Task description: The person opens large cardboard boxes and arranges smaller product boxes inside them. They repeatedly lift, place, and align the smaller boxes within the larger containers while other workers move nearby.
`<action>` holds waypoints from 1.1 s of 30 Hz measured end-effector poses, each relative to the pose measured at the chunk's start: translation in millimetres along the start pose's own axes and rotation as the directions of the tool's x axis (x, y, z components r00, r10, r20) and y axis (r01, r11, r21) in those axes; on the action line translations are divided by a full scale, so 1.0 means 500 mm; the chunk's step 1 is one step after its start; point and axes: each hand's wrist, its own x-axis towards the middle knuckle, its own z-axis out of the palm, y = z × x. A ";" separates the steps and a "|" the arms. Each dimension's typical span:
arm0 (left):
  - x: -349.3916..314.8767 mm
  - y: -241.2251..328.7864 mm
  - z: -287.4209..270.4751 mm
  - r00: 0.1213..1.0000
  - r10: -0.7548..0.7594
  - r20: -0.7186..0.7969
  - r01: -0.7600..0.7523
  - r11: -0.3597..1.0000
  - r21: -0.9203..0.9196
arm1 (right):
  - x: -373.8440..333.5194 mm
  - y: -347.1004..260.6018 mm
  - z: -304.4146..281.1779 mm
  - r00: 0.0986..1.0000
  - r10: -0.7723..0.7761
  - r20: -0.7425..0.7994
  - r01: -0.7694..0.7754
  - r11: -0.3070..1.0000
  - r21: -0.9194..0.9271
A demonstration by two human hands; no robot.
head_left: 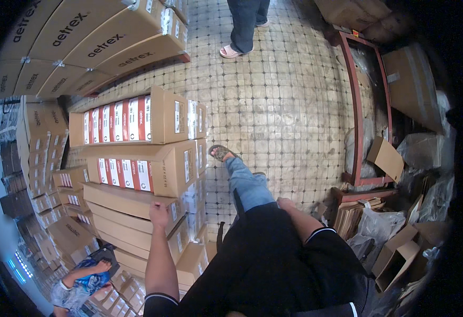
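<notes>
My left hand [158, 214] is over the row of brown cartons on my left, its fingers loosely curled and nothing visible in them. Just beyond it is a long carton [128, 196] with its flaps over the top; whether the hand touches it I cannot tell. Farther along, an open-topped carton [170, 171] holds several red and white boxes [128, 173]. Another open carton [160, 119] beyond it is packed the same way. My right hand [286, 204] hangs beside my blue jeans, its fingers mostly hidden, and nothing shows in it.
Tall stacks of sealed cartons [104, 50] stand at the far left. A person [247, 26] in dark trousers stands ahead on the tiled floor [289, 105]. Another person [78, 282] is at the lower left. Along the right are a red metal frame [355, 105], plastic sheeting and flattened cardboard.
</notes>
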 end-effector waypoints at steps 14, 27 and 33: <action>-0.036 0.055 0.040 0.981 0.063 -0.185 -0.055 0.997 0.048 | -0.126 -0.452 -0.273 0.725 -0.616 -0.310 0.547 0.787 -0.285; -0.072 0.087 0.014 0.988 -0.086 -0.132 0.088 0.996 0.009 | -0.114 -0.802 -0.187 0.656 -0.751 0.075 0.651 0.513 -0.560; -0.075 0.108 -0.004 0.983 -0.155 -0.096 0.158 0.987 0.021 | -0.143 -1.044 -0.072 0.404 -0.854 0.328 0.732 0.086 -0.676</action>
